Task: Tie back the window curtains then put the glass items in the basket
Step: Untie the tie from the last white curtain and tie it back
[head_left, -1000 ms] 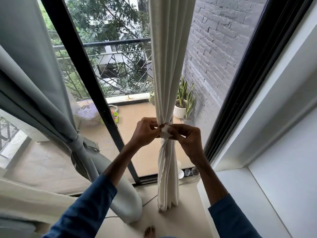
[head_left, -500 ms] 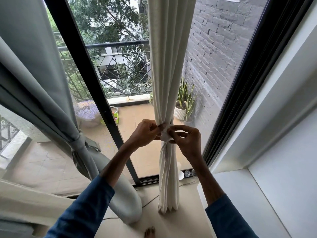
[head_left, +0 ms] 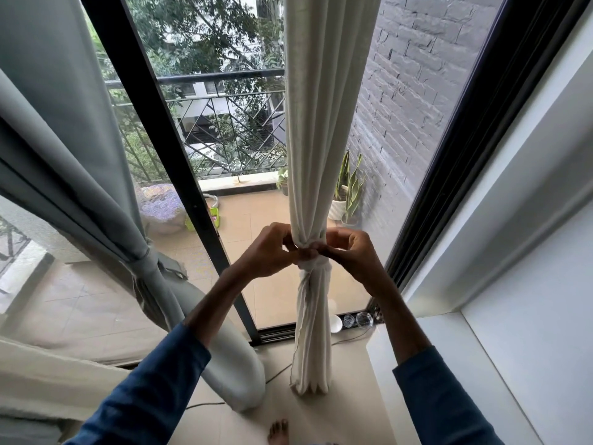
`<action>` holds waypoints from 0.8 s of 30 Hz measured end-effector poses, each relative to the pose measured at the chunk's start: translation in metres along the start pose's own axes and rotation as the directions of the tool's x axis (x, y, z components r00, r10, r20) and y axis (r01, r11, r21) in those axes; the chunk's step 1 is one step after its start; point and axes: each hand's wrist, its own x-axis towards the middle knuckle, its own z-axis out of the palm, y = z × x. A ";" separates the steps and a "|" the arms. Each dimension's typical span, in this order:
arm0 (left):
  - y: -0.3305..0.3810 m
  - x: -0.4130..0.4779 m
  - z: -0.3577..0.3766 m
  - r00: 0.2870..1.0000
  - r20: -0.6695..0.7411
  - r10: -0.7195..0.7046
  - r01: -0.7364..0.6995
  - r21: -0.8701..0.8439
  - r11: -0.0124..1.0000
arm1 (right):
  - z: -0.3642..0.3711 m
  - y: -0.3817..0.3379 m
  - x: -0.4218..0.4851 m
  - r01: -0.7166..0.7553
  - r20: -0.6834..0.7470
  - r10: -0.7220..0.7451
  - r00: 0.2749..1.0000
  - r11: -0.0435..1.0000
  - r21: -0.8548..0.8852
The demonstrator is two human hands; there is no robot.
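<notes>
Since a second ago, your left hand (head_left: 269, 248) and right hand (head_left: 349, 252) had closed in, both pinching the tie (head_left: 313, 264), now cinched round the cream curtain (head_left: 316, 123). Two glasses (head_left: 364, 318) stood on the floor (head_left: 349, 396) beside its foot. Outside, a white pot (head_left: 337, 209) held a plant (head_left: 351, 184).

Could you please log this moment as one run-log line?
step: tying cream curtain | left hand: pinches tie | right hand: pinches tie | grey curtain: tied | glasses: on floor

Our left hand (head_left: 268, 252) and right hand (head_left: 354, 255) grip the middle curtain (head_left: 316, 123) from either side. The other curtain (head_left: 64, 155) hangs to its left. Glasses (head_left: 364, 318) stand at the floor's (head_left: 346, 396) far edge, just right of the middle curtain.
</notes>
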 end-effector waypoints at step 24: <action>-0.037 -0.008 0.029 0.969 -0.246 -0.015 0.059 0.172 0.983 | -0.002 0.026 0.003 0.008 -0.254 0.011 0.967 0.997 0.072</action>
